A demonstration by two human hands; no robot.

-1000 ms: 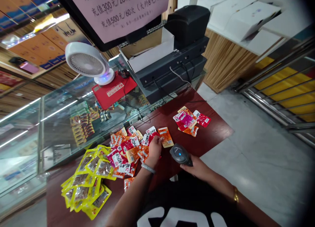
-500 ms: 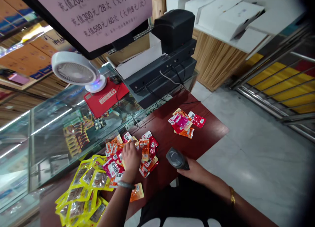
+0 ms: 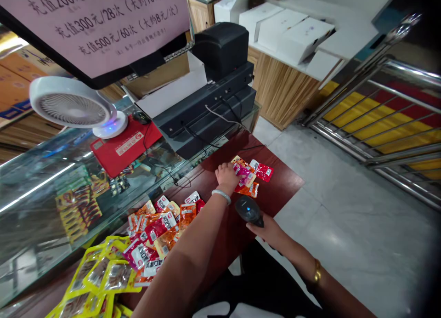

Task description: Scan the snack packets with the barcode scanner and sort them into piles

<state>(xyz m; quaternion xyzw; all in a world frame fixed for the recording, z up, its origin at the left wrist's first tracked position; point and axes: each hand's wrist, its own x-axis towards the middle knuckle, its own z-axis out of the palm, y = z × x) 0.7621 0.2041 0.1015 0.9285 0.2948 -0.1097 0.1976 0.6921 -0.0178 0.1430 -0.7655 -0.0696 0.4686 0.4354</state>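
My right hand (image 3: 267,228) grips a dark handheld barcode scanner (image 3: 248,209), which points toward the counter and shows a small blue light. My left hand (image 3: 227,176), with a pale bangle at its wrist, is at the left edge of a small pile of shiny snack packets (image 3: 245,176). Its fingers are curled, and what lies under them is hidden. Below that forearm spreads a larger heap of red, orange and pink snack packets (image 3: 161,228), partly covered by the arm. Yellow-edged snack packets (image 3: 117,275) overlap at the lower left.
The dark red counter top (image 3: 220,217) meets a glass display case (image 3: 113,203). A white fan (image 3: 74,104) stands by a red mat (image 3: 129,145). Behind are a grey cash drawer (image 3: 213,111) and a screen bearing a pink notice (image 3: 103,28). A metal railing (image 3: 379,125) stands right.
My left hand has moved right from the larger heap to the small pile. The scanner stays in my right hand, its blue light now showing. The view has shifted right.
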